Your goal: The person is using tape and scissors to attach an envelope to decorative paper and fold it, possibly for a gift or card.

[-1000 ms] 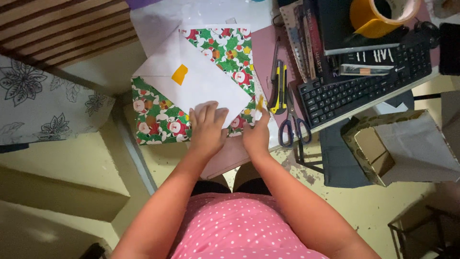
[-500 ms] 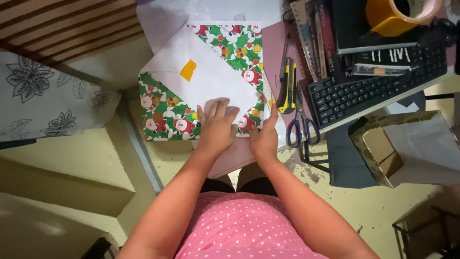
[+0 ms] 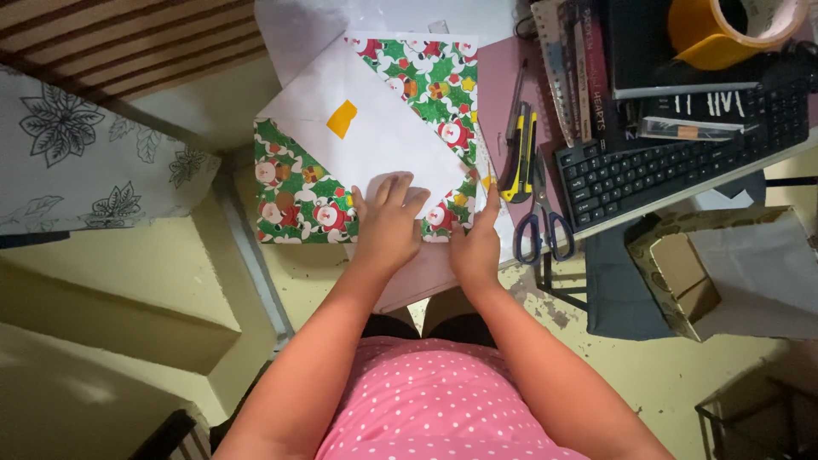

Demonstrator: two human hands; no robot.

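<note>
Wrapping paper [image 3: 294,183] (white flap folded over) lies pinned under your flat left hand [image 3: 388,223]; right hand [image 3: 475,243] presses its corner; next, crease firmly, I'd judge.

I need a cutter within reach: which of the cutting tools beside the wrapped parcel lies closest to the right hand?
The scissors with blue handles lie closest to the right hand; their handles point toward the person, while the yellow-and-black utility knife lies farther up the desk.
</note>
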